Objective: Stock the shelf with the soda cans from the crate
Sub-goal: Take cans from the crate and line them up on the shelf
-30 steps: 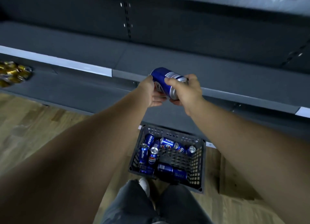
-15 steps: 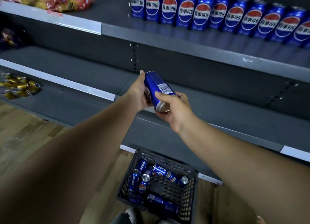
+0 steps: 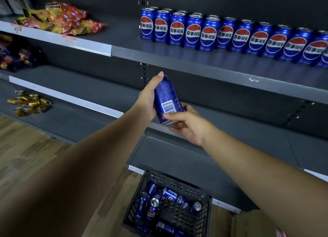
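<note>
The light is dim and cool, and the dark grey shelving swallows most of it. It falls from above and in front: the row of soda cans point(image 3: 225, 35) carries bright vertical sheen and throws faint blue reflections onto the upper shelf point(image 3: 195, 59). The pale price rail point(image 3: 88, 45) gleams. The soda can point(image 3: 166, 98) held mid-frame is sharp at its barcode but smeared at its base. The left forearm point(image 3: 79, 174) looms soft and shadowed. Can tops glint inside the murky crate point(image 3: 208, 212). Wide-angle distortion bends the shelf lines, and the snack bags point(image 3: 65, 18) are soft.
</note>
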{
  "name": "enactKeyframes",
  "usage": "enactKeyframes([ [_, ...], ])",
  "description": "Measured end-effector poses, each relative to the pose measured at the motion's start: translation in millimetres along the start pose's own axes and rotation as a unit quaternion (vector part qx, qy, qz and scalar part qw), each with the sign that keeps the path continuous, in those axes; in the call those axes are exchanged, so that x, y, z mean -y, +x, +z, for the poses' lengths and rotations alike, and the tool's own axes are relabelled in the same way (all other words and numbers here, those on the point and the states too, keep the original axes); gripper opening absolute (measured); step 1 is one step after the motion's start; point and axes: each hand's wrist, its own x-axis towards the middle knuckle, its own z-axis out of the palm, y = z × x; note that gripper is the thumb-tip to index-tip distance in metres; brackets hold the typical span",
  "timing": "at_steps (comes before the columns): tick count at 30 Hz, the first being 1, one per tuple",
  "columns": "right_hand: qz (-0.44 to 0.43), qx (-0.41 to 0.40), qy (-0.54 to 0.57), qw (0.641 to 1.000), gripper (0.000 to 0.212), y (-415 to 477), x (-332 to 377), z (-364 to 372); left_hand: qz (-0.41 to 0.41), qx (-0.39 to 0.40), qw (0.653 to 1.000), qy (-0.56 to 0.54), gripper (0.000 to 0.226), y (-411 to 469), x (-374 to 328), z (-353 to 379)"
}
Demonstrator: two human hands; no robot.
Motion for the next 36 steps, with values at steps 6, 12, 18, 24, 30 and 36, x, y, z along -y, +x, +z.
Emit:
enactKeyframes([
  [6, 0.035, 0.026, 0.0, 0.999, 0.067, 1.8, 10.0, -2.6, 0.015, 0.043, 0.998, 0.035, 0.026, -4.0, -12.1, 8.5],
  [12, 0.047, 0.077, 0.015, 0.996, 0.042, -1.4, 19.3, -7.9, 0.011, 0.079, 0.995, 0.065, 0.031, -6.0, -22.6, 12.5],
  [18, 0.01, 0.051, -0.001, 0.999, 0.028, -0.8, 24.5, 3.4, -0.022, 0.081, 0.993, 0.079, 0.062, -4.9, -26.6, 19.7],
  [24, -0.078, -0.092, -0.075, 0.99, 0.042, 9.2, 24.5, 9.0, 0.102, -0.021, 0.979, 0.173, 0.059, 1.7, -24.0, 37.3],
  [30, -0.111, -0.183, -0.137, 0.967, 0.058, 22.2, 25.9, -0.9, 0.081, -0.03, 0.985, 0.149, 0.046, 5.1, -26.9, 56.8],
  [36, -0.117, -0.077, -0.107, 0.984, 0.066, 15.1, 35.4, -14.9, 0.149, -0.023, 0.978, 0.143, 0.046, 8.4, -34.2, 64.7],
])
